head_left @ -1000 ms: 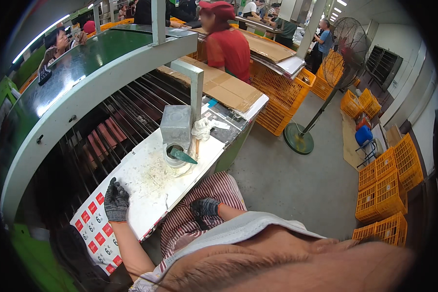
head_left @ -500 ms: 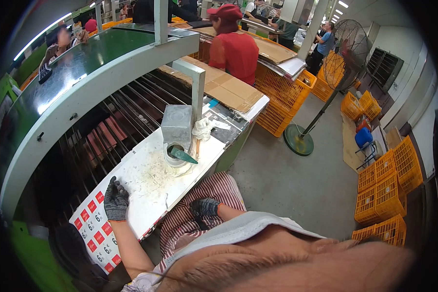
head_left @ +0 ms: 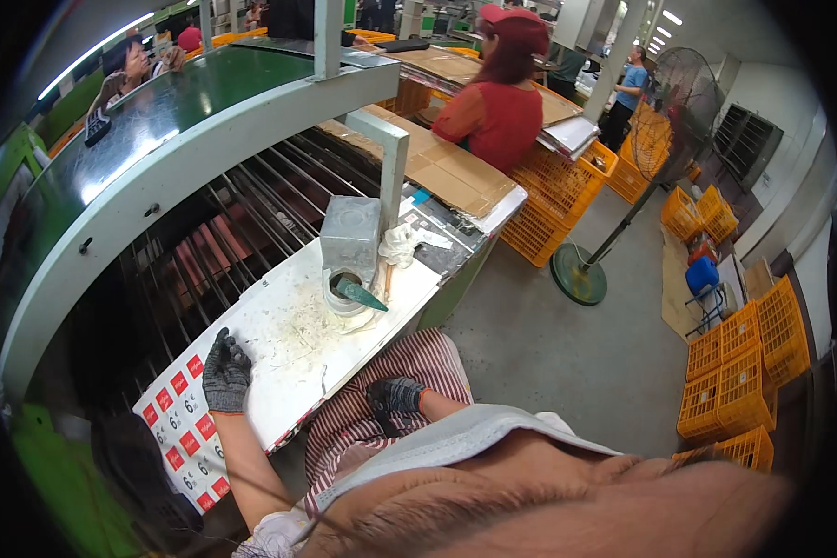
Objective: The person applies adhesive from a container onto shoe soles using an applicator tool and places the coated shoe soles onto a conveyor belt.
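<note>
My left hand (head_left: 226, 377), in a dark grey knit glove, rests on the left side of a white board (head_left: 283, 391). Its fingers are loosely bent and apart, with nothing in them. In another dark glove, my right hand (head_left: 398, 396) lies on the red-and-white striped apron (head_left: 432, 358) over my lap, fingers relaxed and holding nothing visible. Farther along the board stand a grey metal block (head_left: 349, 226) and a round pot (head_left: 333, 296) with a green pointed tool (head_left: 363, 295) leaning out. A crumpled white cloth (head_left: 400, 245) is beside them. Pale crumbs speckle the board.
A pale metal arch (head_left: 172, 158) spans dark rollers (head_left: 218, 223) at left. A co-worker in red (head_left: 502, 121) stands beyond, near cardboard sheets (head_left: 446, 172). Yellow crates (head_left: 558, 191) and a standing fan (head_left: 581, 273) are to the right.
The view has shifted slightly, so the surroundings sit a little farther right. The red-clad co-worker has turned and moved right. Both my hands stay in nearly the same places.
</note>
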The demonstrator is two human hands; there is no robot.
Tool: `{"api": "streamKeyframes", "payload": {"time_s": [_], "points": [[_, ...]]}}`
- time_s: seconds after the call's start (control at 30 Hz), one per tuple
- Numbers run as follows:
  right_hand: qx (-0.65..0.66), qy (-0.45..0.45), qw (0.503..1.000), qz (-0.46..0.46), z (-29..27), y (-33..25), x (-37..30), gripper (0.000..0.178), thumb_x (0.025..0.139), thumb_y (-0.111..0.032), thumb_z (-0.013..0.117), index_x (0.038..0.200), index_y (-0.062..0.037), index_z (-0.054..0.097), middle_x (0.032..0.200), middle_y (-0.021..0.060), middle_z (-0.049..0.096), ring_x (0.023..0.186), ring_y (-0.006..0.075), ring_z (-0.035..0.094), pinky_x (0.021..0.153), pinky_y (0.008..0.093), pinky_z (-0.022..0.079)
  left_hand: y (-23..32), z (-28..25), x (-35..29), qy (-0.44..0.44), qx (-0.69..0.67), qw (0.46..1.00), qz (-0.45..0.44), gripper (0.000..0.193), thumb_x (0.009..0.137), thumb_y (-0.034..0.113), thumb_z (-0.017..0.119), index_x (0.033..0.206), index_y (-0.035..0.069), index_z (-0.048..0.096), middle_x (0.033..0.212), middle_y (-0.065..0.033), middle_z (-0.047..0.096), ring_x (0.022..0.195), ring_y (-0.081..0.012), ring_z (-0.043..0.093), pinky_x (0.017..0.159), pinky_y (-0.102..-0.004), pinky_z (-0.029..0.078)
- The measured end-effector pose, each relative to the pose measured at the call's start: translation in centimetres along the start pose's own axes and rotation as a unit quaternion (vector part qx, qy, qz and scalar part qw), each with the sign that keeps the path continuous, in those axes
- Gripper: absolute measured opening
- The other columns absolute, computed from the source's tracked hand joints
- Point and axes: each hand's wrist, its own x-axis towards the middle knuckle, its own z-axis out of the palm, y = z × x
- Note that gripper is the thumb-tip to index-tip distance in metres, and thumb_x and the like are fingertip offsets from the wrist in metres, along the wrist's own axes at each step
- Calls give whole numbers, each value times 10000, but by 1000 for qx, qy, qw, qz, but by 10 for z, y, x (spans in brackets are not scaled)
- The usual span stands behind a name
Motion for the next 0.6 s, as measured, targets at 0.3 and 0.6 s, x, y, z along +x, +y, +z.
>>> {"api": "streamKeyframes", "payload": {"time_s": [0.3,0.6], "points": [[-24,-44,999,-22,9,13,8,134,678,-182,563,719,-61,601,763,154,567,681,315,545,591,384,438,4,-4,2,17,-11,1000,-6,291,819,80,510,1095,-9,529,863,-124,610,705,-195,581,615,-290,493],[-19,-84,996,37,-12,-8,4,145,710,-177,551,776,-70,624,813,159,595,750,321,578,642,385,462,-2,3,1,32,-10,999,6,288,818,86,514,1088,-11,532,854,-116,612,693,-189,566,613,-303,478]]}}
